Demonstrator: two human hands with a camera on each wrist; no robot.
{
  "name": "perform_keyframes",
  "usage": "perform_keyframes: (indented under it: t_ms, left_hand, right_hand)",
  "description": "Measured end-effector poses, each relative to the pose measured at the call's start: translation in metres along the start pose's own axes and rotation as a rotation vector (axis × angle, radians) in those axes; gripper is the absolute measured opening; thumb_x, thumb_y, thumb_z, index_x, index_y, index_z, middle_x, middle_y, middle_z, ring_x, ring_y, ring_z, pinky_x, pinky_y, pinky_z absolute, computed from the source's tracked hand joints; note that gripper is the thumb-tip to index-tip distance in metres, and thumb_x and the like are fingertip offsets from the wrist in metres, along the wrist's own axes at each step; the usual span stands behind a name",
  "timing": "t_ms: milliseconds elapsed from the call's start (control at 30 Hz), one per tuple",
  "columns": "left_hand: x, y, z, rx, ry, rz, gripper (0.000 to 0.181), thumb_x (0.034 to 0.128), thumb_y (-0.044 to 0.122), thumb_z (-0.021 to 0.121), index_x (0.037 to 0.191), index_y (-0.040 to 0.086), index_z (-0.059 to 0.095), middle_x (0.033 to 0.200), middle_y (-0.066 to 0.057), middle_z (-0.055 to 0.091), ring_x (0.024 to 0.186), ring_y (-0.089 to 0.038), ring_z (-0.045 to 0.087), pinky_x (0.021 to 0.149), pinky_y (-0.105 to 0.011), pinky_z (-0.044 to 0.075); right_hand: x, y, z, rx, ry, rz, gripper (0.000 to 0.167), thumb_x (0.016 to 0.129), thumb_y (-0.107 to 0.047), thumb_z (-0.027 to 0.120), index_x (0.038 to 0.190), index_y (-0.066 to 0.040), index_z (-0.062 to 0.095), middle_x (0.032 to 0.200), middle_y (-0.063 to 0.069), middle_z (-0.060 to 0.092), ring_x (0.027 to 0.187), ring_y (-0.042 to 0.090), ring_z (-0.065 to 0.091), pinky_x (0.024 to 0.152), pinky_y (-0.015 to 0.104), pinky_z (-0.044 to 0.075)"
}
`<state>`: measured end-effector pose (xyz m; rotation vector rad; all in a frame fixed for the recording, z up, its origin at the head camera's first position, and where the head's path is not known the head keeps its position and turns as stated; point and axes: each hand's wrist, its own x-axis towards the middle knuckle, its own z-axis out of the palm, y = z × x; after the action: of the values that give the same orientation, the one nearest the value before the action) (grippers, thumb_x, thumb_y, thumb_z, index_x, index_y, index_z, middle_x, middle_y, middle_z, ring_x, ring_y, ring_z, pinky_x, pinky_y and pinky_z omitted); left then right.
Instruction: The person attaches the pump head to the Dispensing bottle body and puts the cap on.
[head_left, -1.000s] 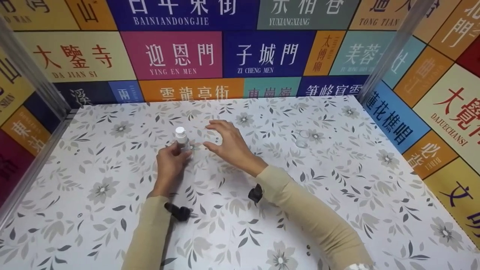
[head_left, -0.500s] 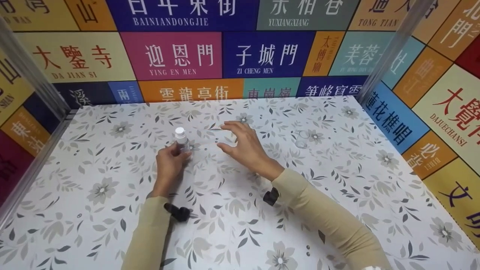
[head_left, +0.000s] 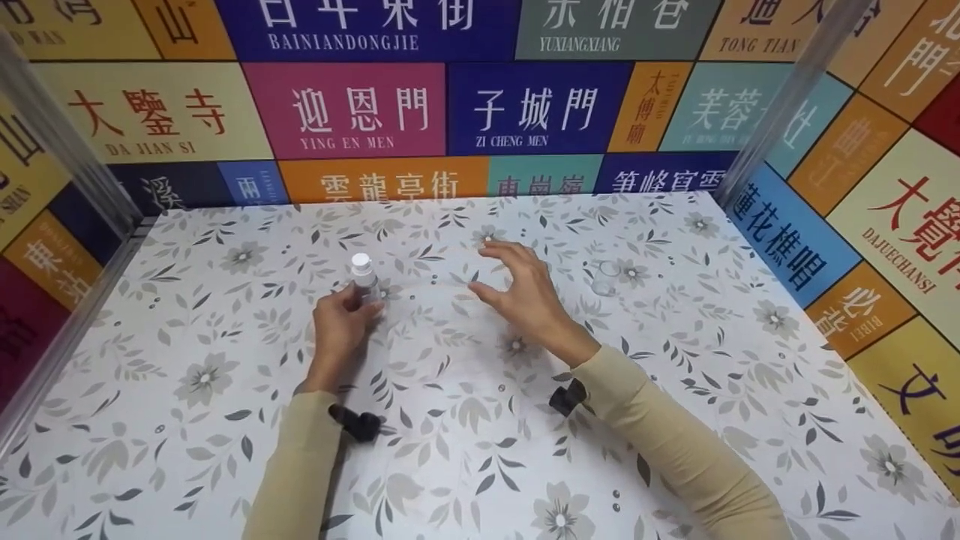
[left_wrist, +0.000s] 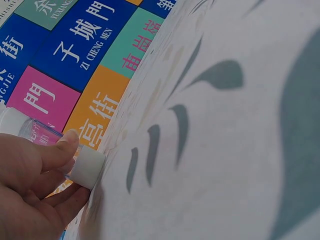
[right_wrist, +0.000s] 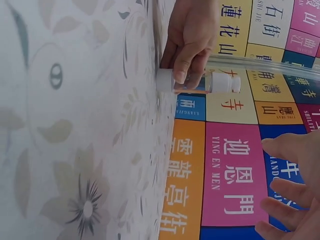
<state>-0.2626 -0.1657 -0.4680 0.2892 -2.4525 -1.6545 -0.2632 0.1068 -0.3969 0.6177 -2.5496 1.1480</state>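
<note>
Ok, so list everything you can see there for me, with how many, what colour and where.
Tabletop: 1, white with grey flowers and leaves, across the lower view
Bottle: 1, clear with white top and base, upright on the tabletop left of centre
Clear object: 1, colourless, on the tabletop right of centre; exact kind unclear
Lettered panels: many, multicoloured, behind and at both sides
Corner posts: 2, greyish, at the back corners
Wrist devices: 2, black, at the cuffs
Sleeves: 2, beige, on both forearms
Left grip: 1, bare, holding the bottle
Right grip: 1, bare, between bottle and clear object, holding nothing
</note>
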Motion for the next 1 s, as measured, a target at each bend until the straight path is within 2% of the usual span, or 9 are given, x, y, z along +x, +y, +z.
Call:
perform_keyframes:
  t_ms: [200, 500, 667, 833, 1000]
  left_hand:
    - [0.001, 0.000, -0.001, 0.019, -0.002, 0.003, 0.057, 0.0892, 0.006, 0.073, 0.141, 0.001, 0.051, 0.140, -0.024, 0.058, 0.131, -0.034, 0.057, 0.109, -0.040, 0.049]
    - [0.001, 0.000, 0.000, 0.004, -0.006, -0.019, 0.053, 0.0896, 0.007, 0.072, 0.139, 0.002, 0.054, 0.140, -0.021, 0.059, 0.132, -0.032, 0.058, 0.108, -0.039, 0.049]
    - [0.001, 0.000, -0.001, 0.004, 0.001, -0.028, 0.049, 0.0890, 0.007, 0.073, 0.136, 0.003, 0.059, 0.137, -0.020, 0.062, 0.129, -0.031, 0.060, 0.106, -0.038, 0.051]
    - [0.001, -0.001, 0.000, 0.003, -0.003, -0.024, 0.049, 0.0890, 0.008, 0.073, 0.136, 0.004, 0.059, 0.137, -0.020, 0.062, 0.129, -0.031, 0.060, 0.106, -0.038, 0.051]
    - [0.001, 0.000, 0.001, 0.002, -0.005, -0.012, 0.049, 0.0892, 0.007, 0.073, 0.136, 0.004, 0.058, 0.137, -0.020, 0.062, 0.128, -0.031, 0.061, 0.106, -0.038, 0.051]
  right_hand:
    - [-0.010, 0.012, -0.009, -0.050, 0.023, 0.008, 0.045, 0.089, -0.025, 0.077, 0.127, -0.007, 0.065, 0.139, 0.011, 0.061, 0.133, 0.031, 0.051, 0.111, 0.054, 0.035]
    - [-0.014, 0.028, -0.033, -0.109, 0.062, 0.022, 0.045, 0.086, -0.024, 0.079, 0.126, -0.007, 0.066, 0.138, 0.012, 0.061, 0.132, 0.033, 0.051, 0.109, 0.054, 0.036]
    - [-0.017, 0.039, -0.043, -0.098, 0.090, 0.030, 0.046, 0.083, -0.020, 0.081, 0.125, -0.005, 0.066, 0.138, 0.014, 0.061, 0.132, 0.034, 0.052, 0.112, 0.053, 0.036]
    - [-0.020, 0.048, -0.054, -0.038, 0.083, 0.080, 0.048, 0.084, -0.017, 0.081, 0.128, -0.004, 0.064, 0.138, 0.014, 0.060, 0.133, 0.033, 0.051, 0.115, 0.048, 0.038]
    - [-0.022, 0.058, -0.063, -0.038, 0.087, 0.109, 0.050, 0.085, -0.018, 0.080, 0.131, -0.005, 0.063, 0.140, 0.012, 0.058, 0.134, 0.032, 0.050, 0.115, 0.045, 0.039]
